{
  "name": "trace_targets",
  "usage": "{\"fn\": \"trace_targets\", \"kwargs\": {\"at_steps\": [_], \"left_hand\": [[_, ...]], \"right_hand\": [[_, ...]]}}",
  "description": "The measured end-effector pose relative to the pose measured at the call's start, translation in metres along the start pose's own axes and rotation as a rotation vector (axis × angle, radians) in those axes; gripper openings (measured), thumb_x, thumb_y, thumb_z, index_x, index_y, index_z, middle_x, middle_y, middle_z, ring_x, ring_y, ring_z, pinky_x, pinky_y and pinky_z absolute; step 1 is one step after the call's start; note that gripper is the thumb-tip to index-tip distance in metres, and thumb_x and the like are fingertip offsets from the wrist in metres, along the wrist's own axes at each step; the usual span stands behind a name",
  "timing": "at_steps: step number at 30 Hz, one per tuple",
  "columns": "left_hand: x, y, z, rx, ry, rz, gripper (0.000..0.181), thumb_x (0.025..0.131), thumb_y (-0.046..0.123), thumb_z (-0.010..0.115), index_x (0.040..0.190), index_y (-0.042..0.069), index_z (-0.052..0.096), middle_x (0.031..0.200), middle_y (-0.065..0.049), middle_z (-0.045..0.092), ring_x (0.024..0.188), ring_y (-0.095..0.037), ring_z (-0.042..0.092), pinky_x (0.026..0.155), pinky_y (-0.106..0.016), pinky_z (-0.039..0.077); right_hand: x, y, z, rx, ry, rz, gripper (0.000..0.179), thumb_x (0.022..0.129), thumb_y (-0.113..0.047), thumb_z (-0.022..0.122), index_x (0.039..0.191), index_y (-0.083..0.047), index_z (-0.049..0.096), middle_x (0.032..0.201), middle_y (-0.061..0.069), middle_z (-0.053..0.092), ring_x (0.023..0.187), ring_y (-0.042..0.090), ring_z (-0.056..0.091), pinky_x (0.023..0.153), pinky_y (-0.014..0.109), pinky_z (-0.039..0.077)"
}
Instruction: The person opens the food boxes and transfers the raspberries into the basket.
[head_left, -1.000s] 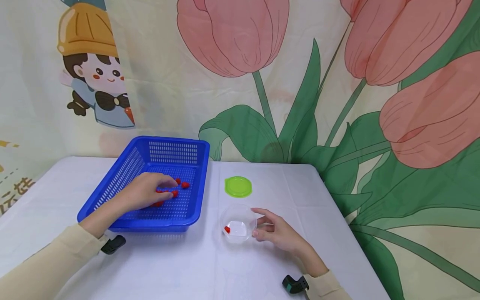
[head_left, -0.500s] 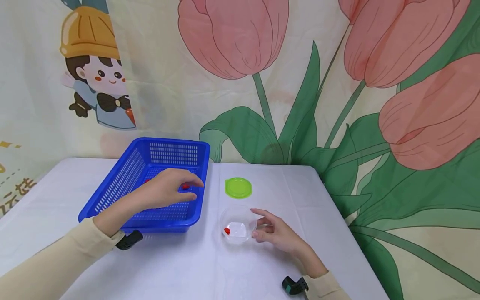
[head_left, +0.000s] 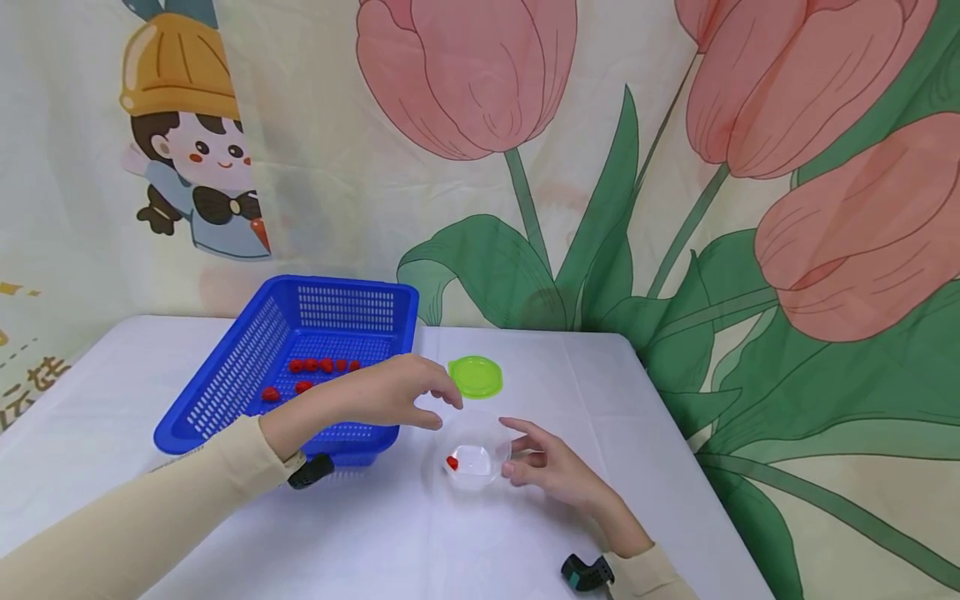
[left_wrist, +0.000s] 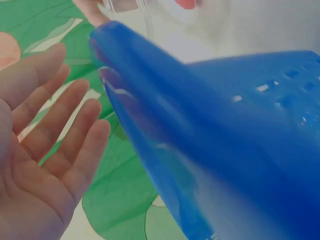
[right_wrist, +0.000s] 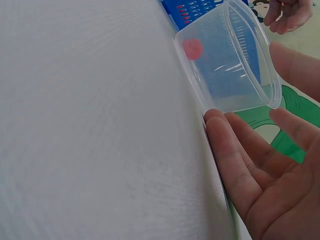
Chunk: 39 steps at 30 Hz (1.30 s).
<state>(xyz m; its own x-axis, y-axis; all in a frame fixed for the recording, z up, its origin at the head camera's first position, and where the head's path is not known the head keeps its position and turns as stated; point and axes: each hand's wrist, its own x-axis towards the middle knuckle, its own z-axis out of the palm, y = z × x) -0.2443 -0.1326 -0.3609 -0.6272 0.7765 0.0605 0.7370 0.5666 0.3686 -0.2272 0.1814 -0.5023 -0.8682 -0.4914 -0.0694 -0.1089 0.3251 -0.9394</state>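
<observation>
My left hand [head_left: 401, 392] hovers past the right rim of the blue basket [head_left: 225, 383], near the clear plastic cup [head_left: 480, 437]. Its thumb and fingers are apart, and I see nothing between them. In the left wrist view its palm faces the camera with loosely bent fingers [left_wrist: 75, 145]. My right hand [head_left: 558, 467] rests against the cup's right side, fingers lightly bent, fingertips [right_wrist: 212, 117] touching the cup low down in the right wrist view. One small red berry-like piece [head_left: 452, 463] lies in the cup. Several more red berry-like pieces [head_left: 311, 365] lie in the basket.
A bright green round lid [head_left: 480, 377] lies on the white-covered table [head_left: 562, 367] behind the cup. The basket's raised rim stands left of the cup. A printed cloth with tulips [head_left: 472, 75] hangs behind the table.
My left hand has moved right, from inside the basket past its rim and towards the cup, uncovering several red pieces. The right hand and cup have stayed in place.
</observation>
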Motion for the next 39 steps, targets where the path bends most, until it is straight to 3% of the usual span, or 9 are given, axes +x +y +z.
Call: {"fn": "trace_targets", "kwargs": {"at_steps": [8,17,28,39], "left_hand": [[0.020,0.002,0.014,-0.045,-0.116,0.076,0.027,0.093,0.013,0.082,0.119,0.019,0.079,0.112,0.012,0.075,0.107,-0.011,0.066,0.095,-0.034,0.058],[0.031,0.005,0.034,-0.038,-0.177,0.079,0.028,0.092,0.004,0.082,0.117,0.014,0.079,0.113,0.001,0.077,0.109,-0.024,0.069,0.097,-0.032,0.057],[0.043,0.005,0.045,-0.022,-0.262,0.041,0.029,0.090,-0.001,0.081,0.116,0.013,0.080,0.112,0.001,0.078,0.111,-0.019,0.070,0.098,-0.029,0.056],[0.057,0.007,0.049,0.052,-0.342,-0.032,0.030,0.088,0.005,0.086,0.114,0.019,0.081,0.110,0.005,0.077,0.107,-0.013,0.069,0.098,-0.031,0.057]], "right_hand": [[-0.002,-0.004,0.001,-0.003,-0.008,-0.019,0.071,0.101,-0.024,0.075,0.164,-0.025,0.041,0.136,0.018,0.061,0.106,0.027,0.074,0.094,0.039,0.061],[-0.003,-0.006,0.002,-0.010,0.002,-0.014,0.070,0.101,-0.023,0.075,0.163,-0.025,0.043,0.135,0.018,0.062,0.105,0.024,0.073,0.094,0.040,0.062],[-0.002,-0.003,0.001,-0.004,-0.014,-0.032,0.071,0.101,-0.021,0.075,0.163,-0.018,0.042,0.135,0.021,0.060,0.103,0.024,0.073,0.092,0.037,0.062],[-0.001,0.000,0.000,-0.004,-0.015,-0.040,0.073,0.099,-0.026,0.078,0.163,-0.021,0.043,0.136,0.021,0.059,0.104,0.023,0.072,0.092,0.036,0.062]]}}
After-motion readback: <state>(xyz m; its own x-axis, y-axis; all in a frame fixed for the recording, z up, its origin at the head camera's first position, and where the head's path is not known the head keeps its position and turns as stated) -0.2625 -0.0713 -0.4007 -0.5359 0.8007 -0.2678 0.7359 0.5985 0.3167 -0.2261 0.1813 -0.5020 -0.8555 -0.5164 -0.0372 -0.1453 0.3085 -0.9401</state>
